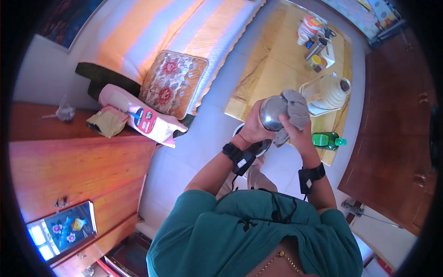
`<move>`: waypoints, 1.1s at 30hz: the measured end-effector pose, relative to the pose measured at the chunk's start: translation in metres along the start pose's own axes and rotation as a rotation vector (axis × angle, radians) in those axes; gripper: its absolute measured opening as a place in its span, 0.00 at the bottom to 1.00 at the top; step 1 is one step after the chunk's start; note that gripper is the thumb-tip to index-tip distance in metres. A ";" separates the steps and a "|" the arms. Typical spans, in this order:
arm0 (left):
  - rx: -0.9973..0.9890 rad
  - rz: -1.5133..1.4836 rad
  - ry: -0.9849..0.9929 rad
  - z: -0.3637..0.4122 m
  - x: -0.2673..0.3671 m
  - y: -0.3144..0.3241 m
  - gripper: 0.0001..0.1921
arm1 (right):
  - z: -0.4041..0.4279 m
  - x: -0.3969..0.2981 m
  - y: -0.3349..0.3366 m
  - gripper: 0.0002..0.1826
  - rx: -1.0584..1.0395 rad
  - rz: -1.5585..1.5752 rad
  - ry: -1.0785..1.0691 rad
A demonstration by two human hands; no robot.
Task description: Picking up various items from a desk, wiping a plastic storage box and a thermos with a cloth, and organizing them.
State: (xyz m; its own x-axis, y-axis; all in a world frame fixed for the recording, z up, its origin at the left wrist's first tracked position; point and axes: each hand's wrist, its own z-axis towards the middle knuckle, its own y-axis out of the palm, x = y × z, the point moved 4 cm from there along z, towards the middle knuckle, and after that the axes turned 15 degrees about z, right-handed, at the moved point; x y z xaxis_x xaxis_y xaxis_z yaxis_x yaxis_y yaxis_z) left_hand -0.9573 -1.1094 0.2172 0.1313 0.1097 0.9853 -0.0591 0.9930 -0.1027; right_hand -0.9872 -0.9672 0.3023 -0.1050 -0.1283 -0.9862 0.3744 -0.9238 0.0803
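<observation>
My left hand [255, 125] grips a rounded, shiny metal vessel [271, 112] from its left side. A grey cloth [297, 109] is bunched against the vessel's right side, with my right hand [298, 131] closed on it and the thumb lying on the metal. Both hands are raised in front of me, near the close edge of a yellow marble-patterned table [256, 83]. Partly hidden below my left wrist is a round basin [263, 149] with dark contents that I cannot make out.
On the table stand a green bottle [325, 141], a cream jug-like container [327, 91] on a tray, a steel flask [315, 48] and a yellow-lidded jar [314, 62]. A wooden cabinet [79, 162] with a pink bag [128, 110] is at left, a covered bed [162, 24] beyond, brown cabinet doors [391, 121] at right.
</observation>
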 end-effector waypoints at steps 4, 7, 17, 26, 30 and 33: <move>-0.139 -0.085 0.001 -0.030 0.080 -0.049 0.51 | 0.010 -0.045 0.031 0.27 -0.207 0.272 0.113; -0.239 -0.090 0.045 -0.051 0.113 -0.075 0.49 | 0.019 -0.065 0.060 0.34 -0.325 0.452 0.282; -0.043 -0.180 0.051 -0.149 0.175 -0.152 0.52 | -0.002 -0.160 0.199 0.35 -1.085 -0.095 -0.017; 0.574 0.163 0.040 -0.275 0.179 -0.180 0.44 | -0.086 -0.135 0.264 0.17 -1.374 -0.005 -0.988; 0.755 0.325 -0.166 -0.313 0.176 -0.178 0.47 | -0.101 -0.091 0.274 0.21 -1.283 0.193 -0.633; 0.944 0.208 -0.115 -0.347 0.181 -0.182 0.45 | -0.115 -0.047 0.282 0.19 -1.170 0.350 -0.337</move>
State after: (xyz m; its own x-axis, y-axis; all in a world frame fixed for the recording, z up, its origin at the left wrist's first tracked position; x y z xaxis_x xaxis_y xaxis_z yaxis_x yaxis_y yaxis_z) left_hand -0.5793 -1.2545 0.3670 -0.0663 0.2237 0.9724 -0.8461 0.5039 -0.1736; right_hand -0.7711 -1.1802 0.3546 -0.0006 -0.5448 -0.8385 0.9995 0.0261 -0.0176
